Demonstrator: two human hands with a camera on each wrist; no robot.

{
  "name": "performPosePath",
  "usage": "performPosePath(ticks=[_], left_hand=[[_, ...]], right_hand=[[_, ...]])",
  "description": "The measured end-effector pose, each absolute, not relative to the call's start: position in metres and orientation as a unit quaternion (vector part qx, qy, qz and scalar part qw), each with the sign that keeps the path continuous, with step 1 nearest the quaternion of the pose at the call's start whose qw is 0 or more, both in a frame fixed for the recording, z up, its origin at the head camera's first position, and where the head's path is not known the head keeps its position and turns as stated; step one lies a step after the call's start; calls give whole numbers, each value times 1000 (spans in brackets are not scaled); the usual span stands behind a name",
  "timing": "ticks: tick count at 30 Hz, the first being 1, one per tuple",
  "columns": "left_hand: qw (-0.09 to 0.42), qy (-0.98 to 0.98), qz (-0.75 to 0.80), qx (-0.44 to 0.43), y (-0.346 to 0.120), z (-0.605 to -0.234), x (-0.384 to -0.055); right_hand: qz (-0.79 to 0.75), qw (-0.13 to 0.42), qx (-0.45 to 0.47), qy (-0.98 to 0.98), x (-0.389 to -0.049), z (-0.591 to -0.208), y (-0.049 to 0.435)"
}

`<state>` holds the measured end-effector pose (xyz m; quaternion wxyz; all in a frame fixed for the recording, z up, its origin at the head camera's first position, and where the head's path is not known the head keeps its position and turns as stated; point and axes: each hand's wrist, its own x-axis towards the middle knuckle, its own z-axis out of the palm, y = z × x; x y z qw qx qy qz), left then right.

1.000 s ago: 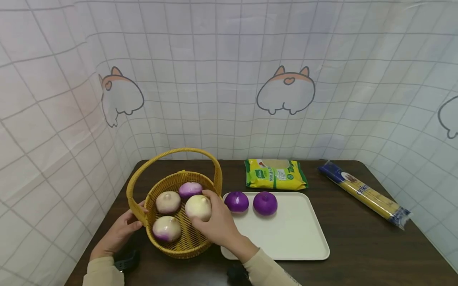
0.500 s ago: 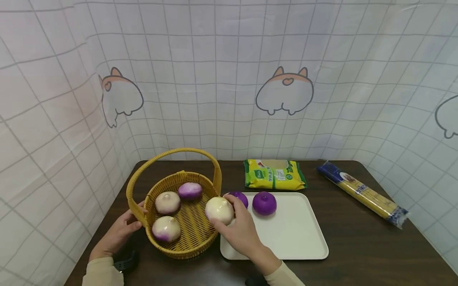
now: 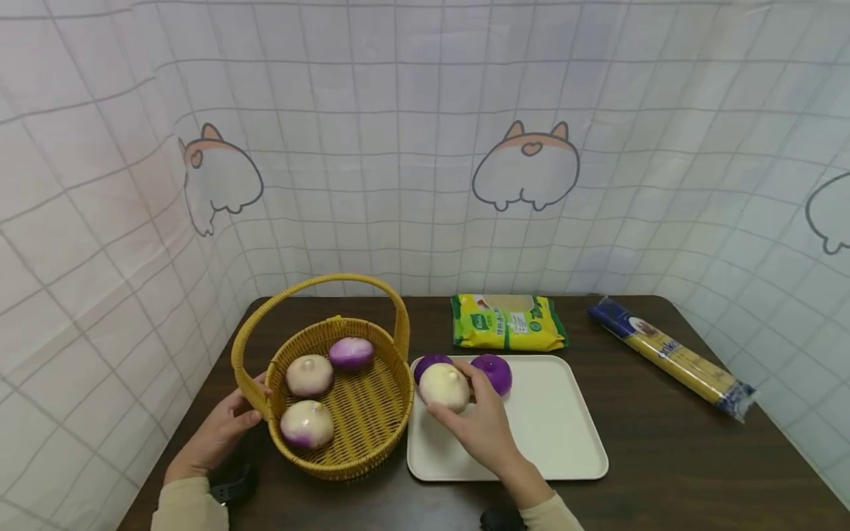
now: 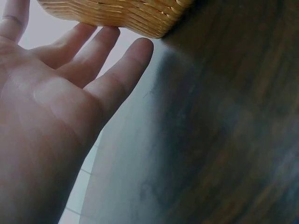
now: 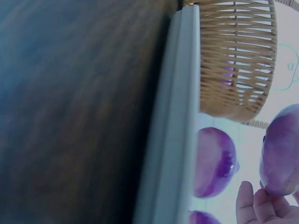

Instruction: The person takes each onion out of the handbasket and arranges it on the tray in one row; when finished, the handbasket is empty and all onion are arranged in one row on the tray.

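My right hand (image 3: 488,428) holds a white onion (image 3: 443,387) with a purple underside over the left part of the white tray (image 3: 554,435). In the right wrist view this onion (image 5: 280,149) is raised beside the fingers. Two deep purple onions lie on the tray: one (image 3: 498,372) shows behind my fingers, the other (image 3: 428,363) is partly hidden by the held onion. My left hand (image 3: 222,435) touches the left side of the yellow wicker basket (image 3: 368,417), its extended fingertips (image 4: 140,49) at the weave. Inside sit two whitish onions (image 3: 309,376) and a purple-pink one (image 3: 352,353).
A yellow-green food packet (image 3: 510,323) lies behind the tray. Farther right is a long pack of spaghetti (image 3: 671,358), set at a slant. The basket's tall handle (image 3: 319,284) arches over its back and left side. A gridded cloth (image 3: 372,184) hangs behind the dark table.
My right hand has carried the white onion out of the basket, rightward past the rim, to over the tray. My left hand stays at the basket.
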<state>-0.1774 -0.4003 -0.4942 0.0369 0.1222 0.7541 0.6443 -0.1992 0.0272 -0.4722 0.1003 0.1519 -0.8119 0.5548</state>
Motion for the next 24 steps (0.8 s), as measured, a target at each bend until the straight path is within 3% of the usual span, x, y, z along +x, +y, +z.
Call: performPosePath(ticks=[13, 24], left_hand=[[29, 749, 649, 131, -402, -497, -178], [39, 755, 642, 123, -404, -499, -178]], right_hand=[[537, 156, 150, -815, -208, -481, 50], [558, 171, 51, -810, -220, -478, 81]])
